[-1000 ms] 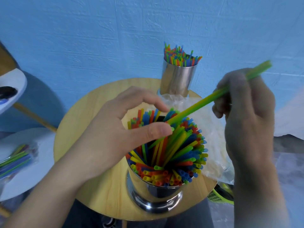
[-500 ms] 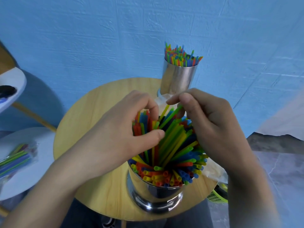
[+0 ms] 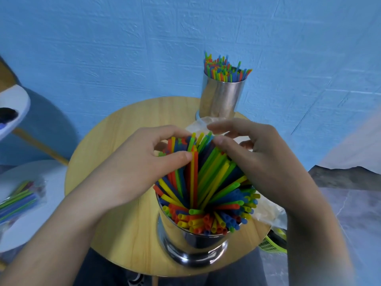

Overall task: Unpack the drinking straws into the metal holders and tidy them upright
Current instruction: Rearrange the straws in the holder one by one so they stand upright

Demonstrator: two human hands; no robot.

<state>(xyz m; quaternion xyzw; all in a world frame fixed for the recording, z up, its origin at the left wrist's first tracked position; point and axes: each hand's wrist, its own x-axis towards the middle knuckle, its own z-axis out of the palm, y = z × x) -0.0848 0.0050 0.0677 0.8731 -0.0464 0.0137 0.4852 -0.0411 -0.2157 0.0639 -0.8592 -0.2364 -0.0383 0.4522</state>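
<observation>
My left hand [image 3: 140,168] curls round the left clump of straws [image 3: 208,178], its thumb pressing them in against the fingers. My right hand [image 3: 261,162] cups the right side with its thumb tip on the green tops, though I cannot tell if it pinches one or only nudges. A second ago that hand held a lone green straw out to the right; now it is in with the others, so I judge filling has given way to tidying. The straws stand in the near holder [image 3: 191,240], splayed and leaning, not yet upright. My hands hide its far rim and the tips behind them. The far holder [image 3: 222,96], also filled, stands at the far edge of the worktop [image 3: 115,145]. A clear bag [image 3: 268,211] lies mostly under my right wrist. A blurred packet [image 3: 18,201] on the left may hold more straws.
</observation>
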